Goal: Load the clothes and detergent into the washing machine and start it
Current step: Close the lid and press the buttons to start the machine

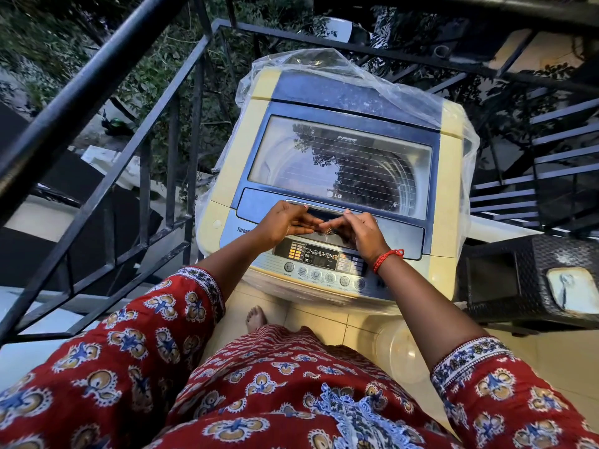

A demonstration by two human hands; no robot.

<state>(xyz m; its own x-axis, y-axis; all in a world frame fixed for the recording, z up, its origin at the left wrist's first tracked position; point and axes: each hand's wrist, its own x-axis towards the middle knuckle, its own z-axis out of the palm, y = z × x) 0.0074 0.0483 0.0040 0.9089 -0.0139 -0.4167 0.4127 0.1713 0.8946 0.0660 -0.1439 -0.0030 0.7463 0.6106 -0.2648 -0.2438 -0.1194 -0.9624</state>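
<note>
Gripping the lid handle (pixel 327 211) at the washer's (pixel 223 176) front edge, left hand (pixel 285 222) and right hand (pixel 358 231) curl closed on it, apparently the opening step; next, lift.

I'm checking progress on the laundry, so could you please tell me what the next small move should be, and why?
Probably lift the lid upward by its front handle. The lid lies shut over the drum, and the left hand and right hand already rest at that handle, above the control panel. No clothes or detergent show in view, so loading apparently waits on opening it.
</note>
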